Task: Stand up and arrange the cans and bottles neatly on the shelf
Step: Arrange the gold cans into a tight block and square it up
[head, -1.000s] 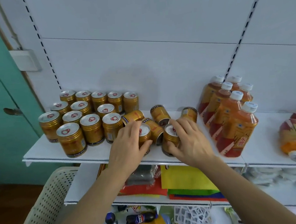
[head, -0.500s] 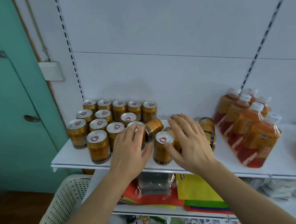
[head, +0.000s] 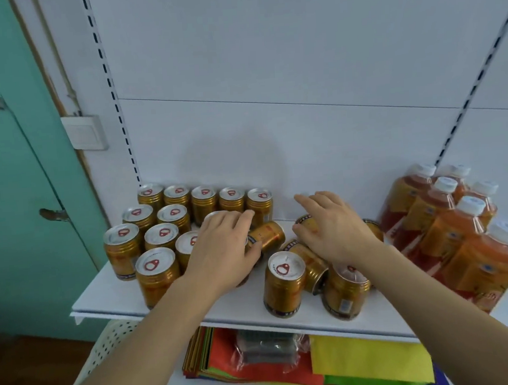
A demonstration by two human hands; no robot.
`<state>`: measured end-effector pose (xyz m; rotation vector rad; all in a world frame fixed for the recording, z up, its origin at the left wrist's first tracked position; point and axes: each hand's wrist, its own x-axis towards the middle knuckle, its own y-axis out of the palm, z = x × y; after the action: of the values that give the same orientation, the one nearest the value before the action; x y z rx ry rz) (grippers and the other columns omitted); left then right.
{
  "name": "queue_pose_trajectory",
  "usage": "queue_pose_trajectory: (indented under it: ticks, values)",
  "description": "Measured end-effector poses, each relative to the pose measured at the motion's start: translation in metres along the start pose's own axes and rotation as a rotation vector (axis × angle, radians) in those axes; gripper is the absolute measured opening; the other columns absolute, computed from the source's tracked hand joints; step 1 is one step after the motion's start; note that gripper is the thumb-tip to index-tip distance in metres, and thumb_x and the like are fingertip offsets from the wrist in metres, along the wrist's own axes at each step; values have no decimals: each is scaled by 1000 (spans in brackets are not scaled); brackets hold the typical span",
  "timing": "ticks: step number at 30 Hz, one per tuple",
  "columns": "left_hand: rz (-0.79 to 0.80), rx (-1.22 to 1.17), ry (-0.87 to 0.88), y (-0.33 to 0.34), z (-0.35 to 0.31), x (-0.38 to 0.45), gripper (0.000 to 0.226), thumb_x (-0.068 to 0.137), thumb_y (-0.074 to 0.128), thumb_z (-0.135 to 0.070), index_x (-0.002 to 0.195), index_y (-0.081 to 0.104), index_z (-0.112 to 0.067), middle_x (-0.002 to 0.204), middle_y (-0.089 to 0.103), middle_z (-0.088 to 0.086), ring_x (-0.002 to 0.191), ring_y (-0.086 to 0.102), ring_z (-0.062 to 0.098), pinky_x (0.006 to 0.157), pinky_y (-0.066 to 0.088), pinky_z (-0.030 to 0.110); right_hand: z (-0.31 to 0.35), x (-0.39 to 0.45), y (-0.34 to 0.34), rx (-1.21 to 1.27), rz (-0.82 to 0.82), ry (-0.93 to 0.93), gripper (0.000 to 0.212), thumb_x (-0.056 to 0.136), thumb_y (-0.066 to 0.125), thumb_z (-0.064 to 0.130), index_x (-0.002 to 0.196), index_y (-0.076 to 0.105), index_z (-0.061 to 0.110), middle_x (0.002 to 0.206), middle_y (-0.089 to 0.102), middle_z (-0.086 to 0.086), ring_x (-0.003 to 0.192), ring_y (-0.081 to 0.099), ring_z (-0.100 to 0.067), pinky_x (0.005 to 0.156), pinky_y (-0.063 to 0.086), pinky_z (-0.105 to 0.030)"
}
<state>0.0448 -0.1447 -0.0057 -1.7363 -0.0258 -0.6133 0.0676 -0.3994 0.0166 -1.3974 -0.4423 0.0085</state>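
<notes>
Head view: we saw a white shelf (head: 176, 300) w/ gold cans and orange bottles (head: 454, 232). Upright cans (head: 159, 229) stood in rows at the left-back, tops up, close together. Two more upright cans sat near the front edge: one (head: 284, 283) centre, another (head: 346, 291) just right of it, partly under our right forearm.

Between them and the back wall lay tipped cans: one (head: 269, 236) on its side beside our left hand (head: 223, 248), another (head: 310, 266) lying just behind the front centre can, a third (head: 306, 223) partly hidden under our right hand (head: 333, 229).

Left hand lay palm-down over a can next to the rows, fingers loosely curled, thumb touching the tipped can's end; whether it gripped anything we couldn't tell. Right hand hovered palm-down over the tipped cans, fingers spread, nothing clamped as far as we could see.

Bottles stood upright, bunched at the right, white caps up, well apart from the rows. Coloured cloths (head: 370, 361) lay on the shelf below.
</notes>
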Motion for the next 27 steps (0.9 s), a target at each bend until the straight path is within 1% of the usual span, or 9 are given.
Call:
queue_pose_trajectory:
  ticks: [3,5,11,15,17,20,22,24,27]
  values:
    - [117,59,15,4,-6,24,69,103,53,-55,159,34,-22,149,56,2,141,46,26,119,38,45,-14,7,0,-34,167,5,77,99,49,62,166,30,29,164,46,-2,156,29,-28,127,30,-48]
    - [210,126,45,8,-9,38,70,100,53,-59,157,36,-21,146,59,5,138,48,29,119,38,47,-19,9,0,-35,227,8,81,96,50,67,166,32,30,163,46,-2,155,30,-28,126,31,-49]
    - [511,320,90,15,-14,70,72,95,59,-68,147,45,-20,136,65,12,127,53,36,110,39,51,-15,4,-9,-25,248,64,80,97,56,66,164,36,28,163,45,-1,155,30,-26,125,33,-48]
    - [612,381,75,24,-16,80,66,94,68,-56,146,49,-20,133,65,10,126,56,36,112,33,58,-9,2,-18,-20,240,110,79,95,53,65,163,40,27,161,48,-1,154,31,-26,124,34,-47]
    - [615,360,71,26,-18,81,67,92,73,-48,147,47,-21,127,68,8,122,60,35,112,32,60,-6,-2,-22,-8,237,132,75,97,55,63,162,42,26,160,49,-1,154,32,-26,124,34,-48]
    - [557,286,102,25,-18,81,61,91,72,-49,143,50,-23,121,70,6,118,63,34,111,36,59,-3,-8,-24,-4,248,148,69,100,58,59,159,46,26,157,51,0,154,32,-26,124,34,-47]
    - [498,205,112,21,-16,82,53,91,69,-50,134,54,-24,118,68,5,111,64,32,96,45,51,-1,-9,-27,-9,266,143,65,101,59,56,157,49,26,155,53,-1,152,33,-25,123,33,-44]
    - [427,132,119,17,-14,85,47,90,69,-49,126,55,-23,117,66,6,104,66,32,80,47,43,2,-10,-30,-6,292,135,61,101,59,55,155,51,29,152,55,-1,150,36,-25,122,35,-43]
    - [339,47,130,14,-13,93,38,89,69,-43,117,53,-24,113,66,4,97,66,30,74,55,40,2,-8,-33,-33,352,129,59,98,59,59,151,53,34,132,62,1,133,49,-24,110,46,-45]
